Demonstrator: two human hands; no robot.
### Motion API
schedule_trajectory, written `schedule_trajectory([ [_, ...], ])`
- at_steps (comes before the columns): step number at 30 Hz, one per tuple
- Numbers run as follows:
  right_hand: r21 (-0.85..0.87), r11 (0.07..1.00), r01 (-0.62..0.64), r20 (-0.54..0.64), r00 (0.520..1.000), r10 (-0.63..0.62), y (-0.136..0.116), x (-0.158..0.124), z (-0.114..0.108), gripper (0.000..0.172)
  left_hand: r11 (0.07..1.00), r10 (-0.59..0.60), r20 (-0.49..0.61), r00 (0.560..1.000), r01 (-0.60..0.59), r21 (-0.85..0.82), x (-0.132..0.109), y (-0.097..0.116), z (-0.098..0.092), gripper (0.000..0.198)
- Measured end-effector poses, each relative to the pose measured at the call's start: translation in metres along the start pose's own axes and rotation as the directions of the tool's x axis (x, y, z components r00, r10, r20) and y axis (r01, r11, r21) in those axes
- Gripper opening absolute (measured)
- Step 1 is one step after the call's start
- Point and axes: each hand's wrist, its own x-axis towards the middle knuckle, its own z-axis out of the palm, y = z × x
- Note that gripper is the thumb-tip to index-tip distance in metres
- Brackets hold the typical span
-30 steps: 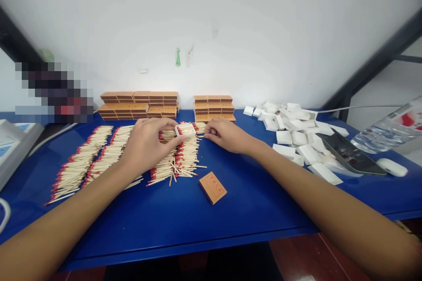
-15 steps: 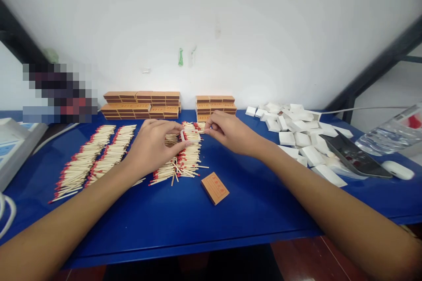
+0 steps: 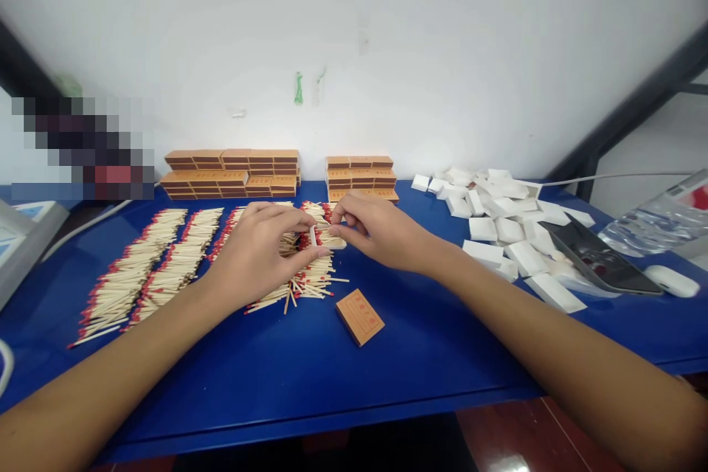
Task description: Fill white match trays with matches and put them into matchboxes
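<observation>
My left hand (image 3: 271,240) grips a small white matchbox tray (image 3: 315,237) between thumb and fingers, above the heap of matches. My right hand (image 3: 373,228) is closed in a pinch at the tray's open top, with pale matchsticks at its fingertips; how many I cannot make out. Under and around the hands lie loose red-tipped matches (image 3: 315,284). In front of them, on the blue table, an orange matchbox sleeve (image 3: 360,317) with red print lies flat and turned at an angle.
Matchboxes are stacked in a left row (image 3: 232,181) and a right row (image 3: 361,178) by the wall. Further match rows (image 3: 130,265) lie left. At right are white trays (image 3: 498,217), a dark phone-like device (image 3: 600,258), a white mouse (image 3: 672,280) and a plastic bottle (image 3: 658,217).
My right hand has moved slightly left and down, bringing its fingertips to the tray. The tray has tilted so its inside shows, and the view has shifted slightly.
</observation>
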Motion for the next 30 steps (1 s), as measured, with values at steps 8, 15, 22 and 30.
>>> schedule_trajectory([
  [8, -0.018, 1.0, -0.008, -0.026, 1.0, 0.008, 0.003, 0.0, -0.005, 0.009, 0.999, -0.046, -0.026, 0.999, 0.046, -0.01, 0.002, 0.001, -0.003, 0.036],
  [15, -0.002, 1.0, -0.017, -0.001, 1.0, 0.017, 0.001, 0.0, -0.002, 0.009, 1.0, 0.001, -0.028, 1.0, -0.001, -0.004, 0.001, -0.003, -0.001, 0.038],
  [22, 0.184, 0.982, -0.042, -0.045, 0.998, 0.052, 0.006, 0.003, -0.002, 0.012, 1.0, -0.01, -0.019, 1.0, 0.009, -0.01, 0.003, 0.001, -0.003, 0.035],
  [30, 0.012, 0.993, -0.116, -0.102, 0.988, 0.117, 0.049, 0.006, 0.001, 0.006, 0.991, -0.13, -0.066, 0.989, 0.131, 0.003, 0.005, -0.006, -0.005, 0.04],
])
